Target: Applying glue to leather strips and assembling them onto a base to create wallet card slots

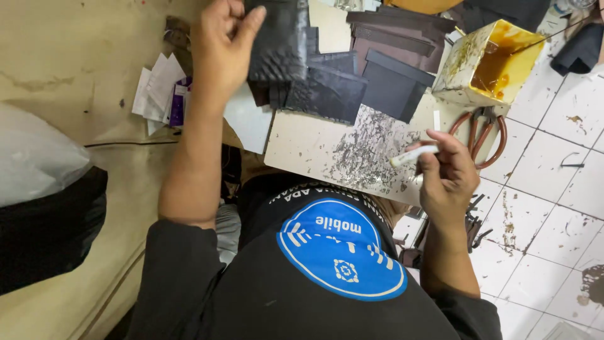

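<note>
Left hand (pixel 221 47) pinches a black textured leather piece (pixel 277 41) up top, right hand (pixel 445 173) grips a small white stick (pixel 412 156) over the scuffed pale work board (pixel 333 148).

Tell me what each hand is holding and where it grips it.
Left hand: a black textured leather piece, pinched at its left edge. Right hand: a thin white stick-shaped tool, held at one end between thumb and fingers.

Leather workshop, glue tin (pixel 487 60) (stained), cut leather pieces (pixel 352 75), scissors (pixel 484 135)
</note>
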